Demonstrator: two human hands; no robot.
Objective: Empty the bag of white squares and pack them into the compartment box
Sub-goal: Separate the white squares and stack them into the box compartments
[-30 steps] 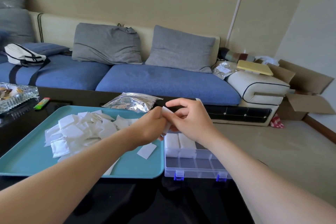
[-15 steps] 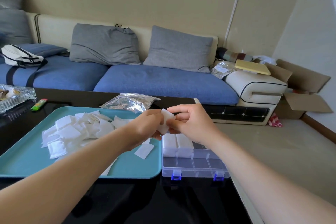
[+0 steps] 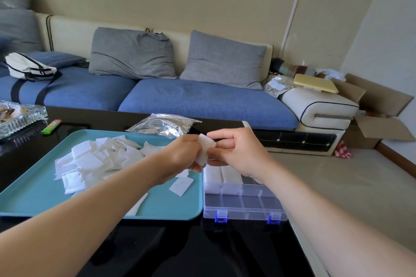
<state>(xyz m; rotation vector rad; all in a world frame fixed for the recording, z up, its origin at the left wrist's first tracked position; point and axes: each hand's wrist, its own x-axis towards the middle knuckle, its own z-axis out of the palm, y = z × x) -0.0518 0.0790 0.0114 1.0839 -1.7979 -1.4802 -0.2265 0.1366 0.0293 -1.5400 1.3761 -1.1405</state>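
White squares pinched between both hands hide the box's far compartments

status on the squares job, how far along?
Done: the crinkled silver foil bag lies flat behind the teal plastic tray, and the clear compartment box has white squares in its back-left compartments. In hand: the left hand and right hand together hold a small white stack above the box. Left: the big pile of loose white squares on the tray; the front row looks empty.
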